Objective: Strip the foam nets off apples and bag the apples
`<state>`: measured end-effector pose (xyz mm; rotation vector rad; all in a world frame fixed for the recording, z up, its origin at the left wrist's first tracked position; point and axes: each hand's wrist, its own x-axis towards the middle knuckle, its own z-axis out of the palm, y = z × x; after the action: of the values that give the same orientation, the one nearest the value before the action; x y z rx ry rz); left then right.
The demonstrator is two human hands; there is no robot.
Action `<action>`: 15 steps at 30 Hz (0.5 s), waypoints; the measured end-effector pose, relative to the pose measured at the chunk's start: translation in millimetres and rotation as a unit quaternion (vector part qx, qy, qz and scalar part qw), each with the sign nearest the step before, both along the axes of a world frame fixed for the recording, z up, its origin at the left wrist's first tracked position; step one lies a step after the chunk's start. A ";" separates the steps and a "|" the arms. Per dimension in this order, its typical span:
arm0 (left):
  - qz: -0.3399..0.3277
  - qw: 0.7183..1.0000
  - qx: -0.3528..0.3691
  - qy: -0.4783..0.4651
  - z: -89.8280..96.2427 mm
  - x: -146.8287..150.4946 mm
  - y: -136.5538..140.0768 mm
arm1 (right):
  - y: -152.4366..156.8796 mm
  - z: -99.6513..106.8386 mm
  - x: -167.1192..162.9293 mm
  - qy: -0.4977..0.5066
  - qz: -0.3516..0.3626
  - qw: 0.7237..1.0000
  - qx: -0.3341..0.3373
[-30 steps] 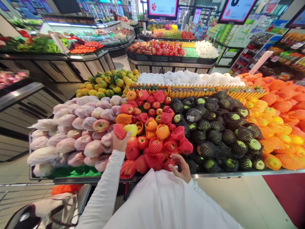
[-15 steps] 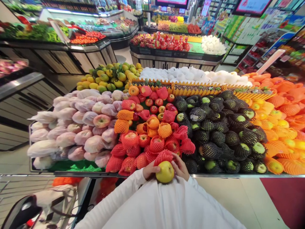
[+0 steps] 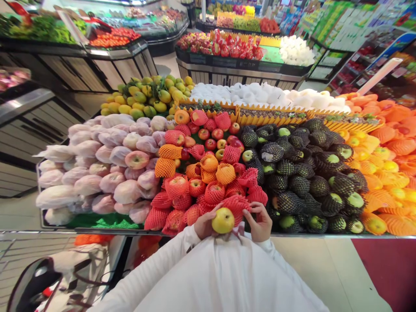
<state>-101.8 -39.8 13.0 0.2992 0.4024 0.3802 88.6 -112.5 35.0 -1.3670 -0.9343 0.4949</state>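
Note:
A yellow-green apple [image 3: 223, 220] rests in my left hand [image 3: 204, 224], close to my body at the front edge of the fruit stand. My left fingers curl round its left side. Beside and behind the apple stretches a red foam net sleeve [image 3: 236, 205]. My right hand [image 3: 260, 221] pinches the right end of that sleeve between thumb and fingers. Whether the apple still sits partly inside the net, I cannot tell. Just beyond my hands lie red apples [image 3: 214, 192] in red nets, with some fruit in orange nets [image 3: 225, 173] among them.
Bagged pale pink apples [image 3: 126, 191] fill the stand's left side. Green fruit in black nets [image 3: 298, 185] lies to the right, then yellow fruit [image 3: 375, 224] in orange wraps. Mangoes [image 3: 139, 97] are heaped behind. A shopping cart [image 3: 19, 247] with a bag stands at lower left.
My right hand has moved right and away from the apple, pulling the red net out sideways. The apple has come slightly up in view, still in my left hand.

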 end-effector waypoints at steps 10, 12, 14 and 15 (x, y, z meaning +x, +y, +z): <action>-0.048 0.998 -0.009 -0.049 2.1 -1.3 7.8 | 3.8 -4.3 1.1 -0.019 0.039 0.992 -0.118; -0.062 0.996 0.005 -0.057 3.5 -1.2 7.9 | 3.9 -0.8 -1.2 -0.087 0.082 0.987 -0.109; -0.071 0.995 0.014 -0.062 3.7 -1.1 7.9 | 4.8 3.9 -2.5 -0.167 0.094 0.977 -0.097; -0.070 0.995 0.014 -0.063 3.4 -1.0 7.8 | 5.5 6.3 -2.6 -0.205 0.083 0.971 -0.092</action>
<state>-102.7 -31.9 16.4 0.3265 0.2503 0.2657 86.0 -107.0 41.3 -1.6006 -1.3758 0.4404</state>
